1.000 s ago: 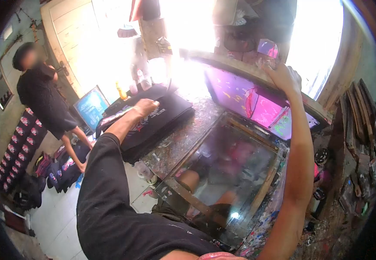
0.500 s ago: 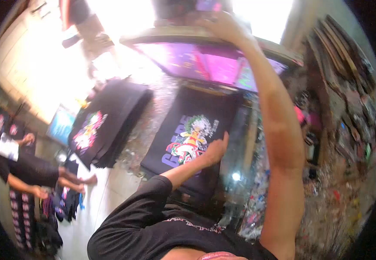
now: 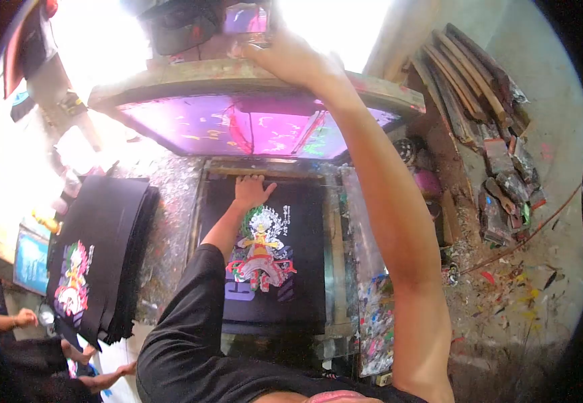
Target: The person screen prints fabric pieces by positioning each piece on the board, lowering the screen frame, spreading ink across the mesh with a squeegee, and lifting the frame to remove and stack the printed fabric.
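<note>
My left hand [image 3: 252, 193] lies flat with spread fingers near the upper edge of a black fabric piece [image 3: 305, 235], which bears a colourful printed figure. The fabric rests on a glass-topped frame [image 3: 333, 262]. Above it, a wooden-framed screen [image 3: 170, 77] with a pink and purple mesh stands tilted up. My right hand [image 3: 291, 59] is at the top edge of this screen, its fingers partly lost in glare, so its grip is hard to make out. At the left lies a stack of black printed fabric pieces [image 3: 107, 208].
Wooden strips [image 3: 462, 87] and stained blocks [image 3: 499, 158] lie at the right. A blue framed panel [image 3: 31, 260] stands left of the stack. Another person's hands and arms [image 3: 107, 379] show at the lower left. Paint splatters mark the surface at the lower right.
A black printed piece now covers the glass, bare one second ago. My left hand has moved from the stack onto it, then up to its top edge. The view has swung right.
</note>
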The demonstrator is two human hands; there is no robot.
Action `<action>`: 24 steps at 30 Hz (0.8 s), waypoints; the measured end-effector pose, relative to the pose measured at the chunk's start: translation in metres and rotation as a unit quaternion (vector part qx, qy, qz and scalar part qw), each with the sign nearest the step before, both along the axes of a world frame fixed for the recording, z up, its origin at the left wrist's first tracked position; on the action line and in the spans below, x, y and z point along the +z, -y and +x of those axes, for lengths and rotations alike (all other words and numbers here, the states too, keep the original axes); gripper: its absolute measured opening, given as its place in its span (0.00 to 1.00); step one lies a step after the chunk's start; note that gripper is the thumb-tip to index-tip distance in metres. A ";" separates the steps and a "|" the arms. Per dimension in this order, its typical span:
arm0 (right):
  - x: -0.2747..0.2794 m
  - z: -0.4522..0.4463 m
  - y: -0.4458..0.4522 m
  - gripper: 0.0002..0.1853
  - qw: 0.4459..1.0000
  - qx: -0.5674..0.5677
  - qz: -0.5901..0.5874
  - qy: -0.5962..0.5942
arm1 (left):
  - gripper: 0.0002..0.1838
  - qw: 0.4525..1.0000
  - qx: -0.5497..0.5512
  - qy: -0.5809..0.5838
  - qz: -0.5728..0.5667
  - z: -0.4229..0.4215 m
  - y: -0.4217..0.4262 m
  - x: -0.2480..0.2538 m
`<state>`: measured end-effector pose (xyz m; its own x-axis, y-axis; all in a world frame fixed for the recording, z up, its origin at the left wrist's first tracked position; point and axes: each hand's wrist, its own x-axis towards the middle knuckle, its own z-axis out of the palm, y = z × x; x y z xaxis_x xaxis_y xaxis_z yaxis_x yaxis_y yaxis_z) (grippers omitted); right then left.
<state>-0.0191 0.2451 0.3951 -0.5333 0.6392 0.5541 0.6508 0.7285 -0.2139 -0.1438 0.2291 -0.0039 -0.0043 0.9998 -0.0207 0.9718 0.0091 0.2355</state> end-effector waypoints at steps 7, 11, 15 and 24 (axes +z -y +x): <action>0.016 -0.001 -0.003 0.48 0.992 0.015 -0.067 0.103 | 0.30 0.998 -0.041 0.001 -0.050 -0.008 -0.052 0.007; 0.021 0.003 0.018 0.52 0.988 -0.033 -0.095 0.120 | 0.11 0.925 -0.095 -0.046 0.365 0.029 -0.031 -0.027; 0.008 0.005 0.031 0.54 0.992 -0.069 -0.052 0.096 | 0.10 0.928 -0.247 0.168 0.224 0.180 0.036 0.000; -0.006 0.022 0.079 0.46 0.994 -0.079 0.013 0.073 | 0.29 0.891 -0.322 0.238 0.217 0.243 0.219 -0.016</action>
<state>0.0029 0.1662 0.3891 -0.5032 0.7078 0.4958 0.7808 0.6182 -0.0901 0.0995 0.0100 -0.0196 0.4787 0.7066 0.5211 0.5326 -0.7055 0.4675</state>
